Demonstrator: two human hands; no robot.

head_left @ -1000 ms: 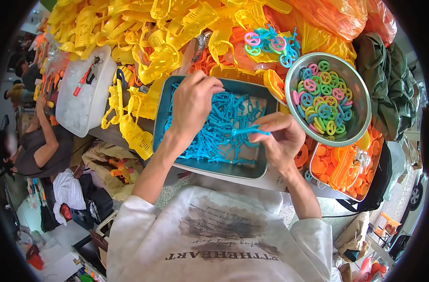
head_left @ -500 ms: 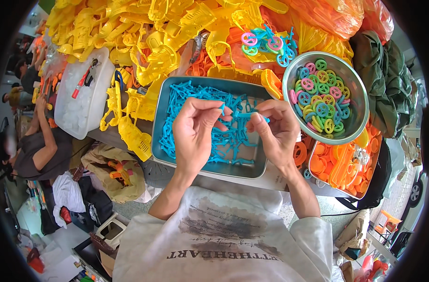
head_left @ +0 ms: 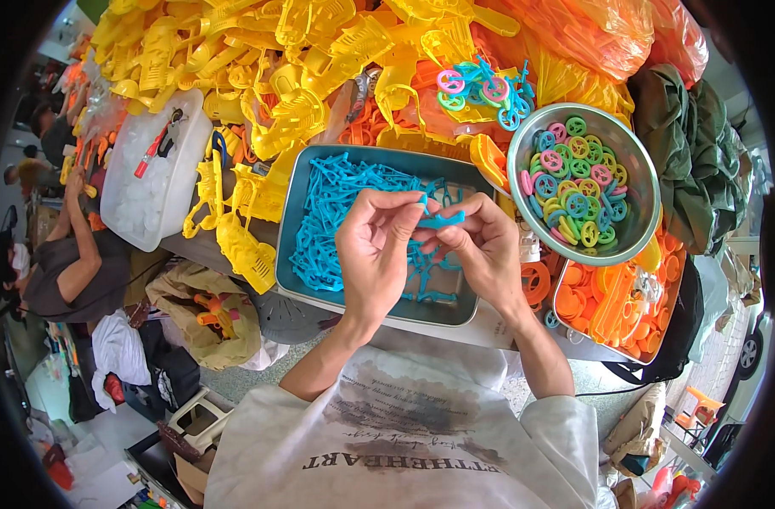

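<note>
My left hand (head_left: 377, 246) pinches a small blue plastic part between thumb and fingers. Facing it, my right hand (head_left: 481, 250) grips a blue plastic piece (head_left: 443, 220) with a curved bar shape. The two parts meet or nearly touch between my fingertips; whether they are joined, I cannot tell. Both hands hover over a metal tray (head_left: 375, 311), whose left side is heaped with thin blue plastic parts (head_left: 328, 220). To the right stands a round metal bowl (head_left: 651, 204) holding many small spoked wheels (head_left: 587, 182) in pink, green, yellow and blue.
Yellow plastic mouldings (head_left: 320, 51) are piled behind the tray. A small cluster of blue parts with wheels (head_left: 494, 89) lies on them. A white tub (head_left: 120, 199) with a red-handled tool is at left, orange parts (head_left: 608, 314) at right. A co-worker (head_left: 73, 263) sits far left.
My hands have come closer together, bringing the two blue parts to each other. The right hand has moved left and the left hand slightly right.
</note>
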